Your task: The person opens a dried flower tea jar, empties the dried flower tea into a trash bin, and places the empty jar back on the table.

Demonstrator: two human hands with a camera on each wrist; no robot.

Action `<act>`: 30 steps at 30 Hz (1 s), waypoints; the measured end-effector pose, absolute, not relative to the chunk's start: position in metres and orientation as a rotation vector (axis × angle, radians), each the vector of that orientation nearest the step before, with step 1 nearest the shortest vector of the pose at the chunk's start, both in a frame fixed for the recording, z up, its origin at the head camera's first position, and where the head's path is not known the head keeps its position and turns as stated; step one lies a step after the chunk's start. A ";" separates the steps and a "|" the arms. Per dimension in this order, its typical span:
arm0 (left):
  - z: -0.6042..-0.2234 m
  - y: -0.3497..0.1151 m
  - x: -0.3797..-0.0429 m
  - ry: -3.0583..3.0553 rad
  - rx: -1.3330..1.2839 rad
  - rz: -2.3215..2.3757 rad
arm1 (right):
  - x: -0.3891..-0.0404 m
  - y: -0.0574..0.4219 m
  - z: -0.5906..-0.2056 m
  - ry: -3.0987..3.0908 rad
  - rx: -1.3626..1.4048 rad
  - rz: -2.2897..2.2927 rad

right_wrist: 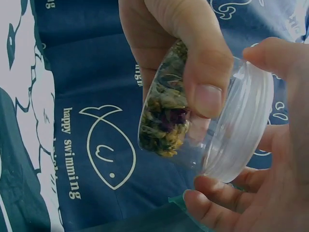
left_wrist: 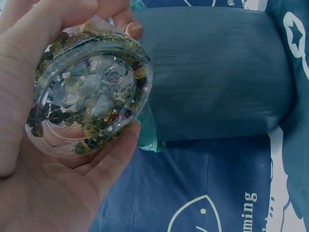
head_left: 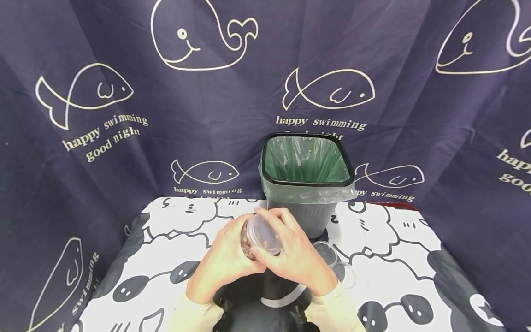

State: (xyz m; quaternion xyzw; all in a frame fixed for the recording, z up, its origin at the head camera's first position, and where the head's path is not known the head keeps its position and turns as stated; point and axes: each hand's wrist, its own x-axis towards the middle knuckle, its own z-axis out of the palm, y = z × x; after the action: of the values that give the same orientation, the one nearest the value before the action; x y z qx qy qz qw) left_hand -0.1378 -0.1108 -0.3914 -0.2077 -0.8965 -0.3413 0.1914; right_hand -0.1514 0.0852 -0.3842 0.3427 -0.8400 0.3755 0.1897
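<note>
A clear plastic jar point(right_wrist: 166, 121) of dried flowers and leaves is held tilted between both hands. My left hand point(head_left: 226, 253) grips the jar's body, its thumb pressed along the side in the right wrist view. The fingers of my right hand point(head_left: 296, 249) curl around the rim of the translucent screw lid point(right_wrist: 248, 125), which sits on the jar's mouth. In the left wrist view the jar's round base point(left_wrist: 91, 96) faces the camera, with yellow, green and purple bits showing through.
A grey bin point(head_left: 307, 212) with a black rim and a green-looking plastic liner point(head_left: 307, 159) stands just beyond the hands. Two clear round pieces, one nearer the bin point(head_left: 326, 254), lie right of my right hand on the patterned tablecloth point(head_left: 174, 240). A dark fish-print curtain point(head_left: 228, 115) hangs behind.
</note>
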 end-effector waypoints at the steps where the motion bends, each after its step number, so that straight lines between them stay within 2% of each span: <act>1: -0.391 -0.111 -0.138 -2.522 -0.579 -0.960 | -0.152 0.086 -0.384 -2.357 0.977 1.050; 30: -0.396 -0.112 -0.139 -2.558 -0.607 -1.053 | -0.152 0.088 -0.379 -2.145 1.278 1.078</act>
State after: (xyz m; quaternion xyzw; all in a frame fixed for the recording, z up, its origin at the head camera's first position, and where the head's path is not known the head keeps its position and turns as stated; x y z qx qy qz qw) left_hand -0.1393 -0.1116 -0.3959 -0.2119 -0.8925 -0.3672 0.1540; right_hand -0.1517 0.0876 -0.3789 0.4596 -0.7711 0.3875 0.2096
